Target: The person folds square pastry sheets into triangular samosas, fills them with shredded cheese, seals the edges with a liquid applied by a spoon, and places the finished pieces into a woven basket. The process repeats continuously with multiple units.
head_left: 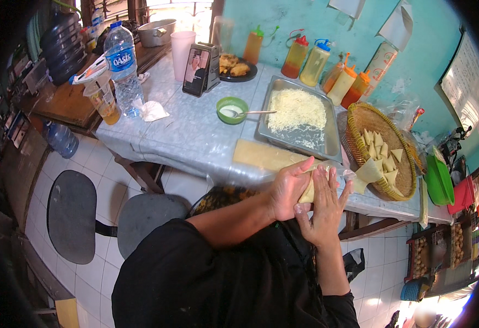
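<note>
A small folded pastry wrapper [306,192], pale yellow, is held between my two hands in front of the table edge. My left hand [287,191] cups it from the left, with the thumb up along its top. Over its right side lie the long fingers of my right hand [324,210], thumb pressed against the lower end; they hide much of it. Just beyond my hands, a flat strip of pastry sheets [264,156] rests on the table. A metal tray [333,146] of grated white cheese [297,109] sits behind that.
On the right, a woven basket [354,123] holds several folded triangles [382,150]; a loose wrapper [369,171] overlaps its near rim. A green bowl [225,118] with a spoon [258,112], a propped phone [196,71], sauce bottles [315,64] and a water bottle [122,65] stand farther back and left.
</note>
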The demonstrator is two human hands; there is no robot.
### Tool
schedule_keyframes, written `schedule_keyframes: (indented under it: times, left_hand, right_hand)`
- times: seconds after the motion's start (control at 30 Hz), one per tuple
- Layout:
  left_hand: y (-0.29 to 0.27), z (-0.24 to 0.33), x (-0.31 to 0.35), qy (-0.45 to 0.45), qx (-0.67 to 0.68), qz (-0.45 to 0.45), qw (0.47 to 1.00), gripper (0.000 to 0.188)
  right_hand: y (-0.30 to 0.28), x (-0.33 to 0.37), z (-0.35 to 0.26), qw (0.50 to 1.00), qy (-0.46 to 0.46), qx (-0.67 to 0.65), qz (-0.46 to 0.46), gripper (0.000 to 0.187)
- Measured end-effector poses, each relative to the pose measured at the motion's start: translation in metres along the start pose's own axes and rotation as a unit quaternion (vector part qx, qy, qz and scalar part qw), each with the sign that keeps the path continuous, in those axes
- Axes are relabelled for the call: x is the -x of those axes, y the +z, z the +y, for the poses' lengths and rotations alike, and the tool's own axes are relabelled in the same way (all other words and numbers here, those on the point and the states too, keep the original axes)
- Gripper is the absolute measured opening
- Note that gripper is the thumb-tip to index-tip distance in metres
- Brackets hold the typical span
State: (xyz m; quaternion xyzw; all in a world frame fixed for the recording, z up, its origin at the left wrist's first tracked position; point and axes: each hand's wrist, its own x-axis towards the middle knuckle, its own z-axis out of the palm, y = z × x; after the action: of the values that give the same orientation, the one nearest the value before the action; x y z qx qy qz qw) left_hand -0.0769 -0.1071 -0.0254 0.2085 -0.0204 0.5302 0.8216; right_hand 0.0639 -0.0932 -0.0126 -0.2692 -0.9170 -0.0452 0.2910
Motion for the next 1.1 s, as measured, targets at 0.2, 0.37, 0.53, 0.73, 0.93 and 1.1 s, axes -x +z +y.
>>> schedule_keyframes:
  times: [0.2,0.37,0.53,0.73,0.93,1.1]
  left_hand:
    - [-0.017,-0.009,-0.007,-0.023,-0.052,0.007,0.998,0.042]
    - [-0.045,-0.012,-0.005,-0.081,-0.127,0.062,0.987,0.035]
    - [-0.036,-0.006,0.000,-0.087,-0.308,0.108,0.941,0.044]
    - [-0.016,-0.010,-0.007,-0.089,-0.336,0.150,0.926,0.049]
    - [-0.004,-0.016,-0.011,-0.015,-0.328,0.175,0.928,0.042]
    - [-0.006,-0.022,-0.013,0.014,-0.355,0.219,0.909,0.036]
  right_hand:
    - [0.007,0.009,0.017,0.995,0.077,-0.069,0.004,0.053]
    - [0.003,0.016,0.050,0.886,0.229,-0.403,-0.016,0.043]
    - [-0.004,0.022,0.061,0.739,0.315,-0.588,-0.092,0.045]
    - [-0.001,0.025,0.066,0.621,0.292,-0.717,-0.125,0.068]
    - [0.010,0.034,0.051,0.672,0.147,-0.726,0.013,0.079]
    - [0.007,0.029,0.035,0.819,0.220,-0.527,0.052,0.069]
